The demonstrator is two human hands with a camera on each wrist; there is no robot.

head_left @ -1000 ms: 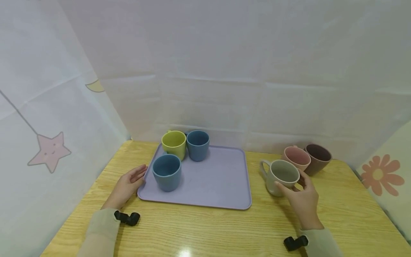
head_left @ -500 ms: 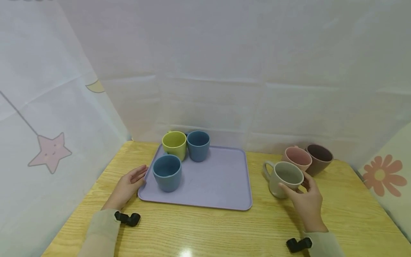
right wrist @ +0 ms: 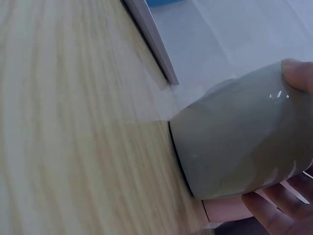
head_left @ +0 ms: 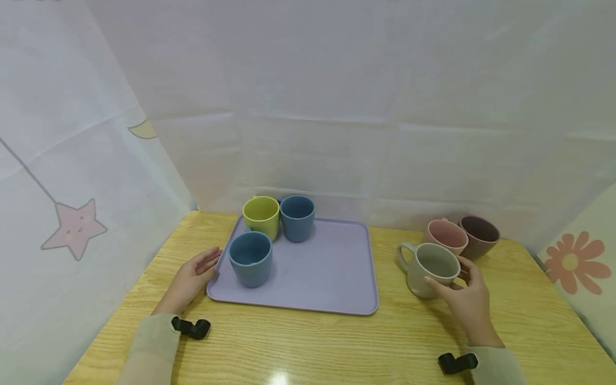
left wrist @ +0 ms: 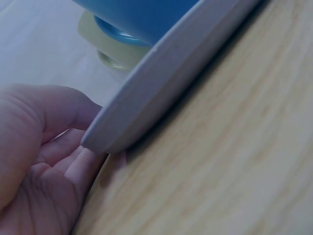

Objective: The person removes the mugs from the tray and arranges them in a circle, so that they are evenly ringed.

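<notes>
My right hand point(head_left: 467, 305) holds a grey-green mug point(head_left: 418, 278) by its side, thumb at the near side and fingers at the far right. The mug is upright, its handle pointing left; in the right wrist view the mug's base point(right wrist: 182, 161) sits at the wood surface. My left hand point(head_left: 190, 278) lies beside the left edge of a lilac tray point(head_left: 317, 278), fingers extended. In the left wrist view its fingertips are right at the tray rim point(left wrist: 142, 93). On the tray stand a yellow-green mug point(head_left: 267, 224), a blue mug point(head_left: 297, 224) and a nearer blue cup point(head_left: 252, 270).
Behind the held mug stand a pink mug point(head_left: 446, 235) and a dark mauve mug point(head_left: 478, 240), close together. A white cloth point(head_left: 308, 133) hangs behind the wooden table point(head_left: 308, 347). Patterned cloth borders both sides.
My right hand and the grey-green mug have shifted a little to the right, away from the tray. The left hand and the tray look nearly unchanged.
</notes>
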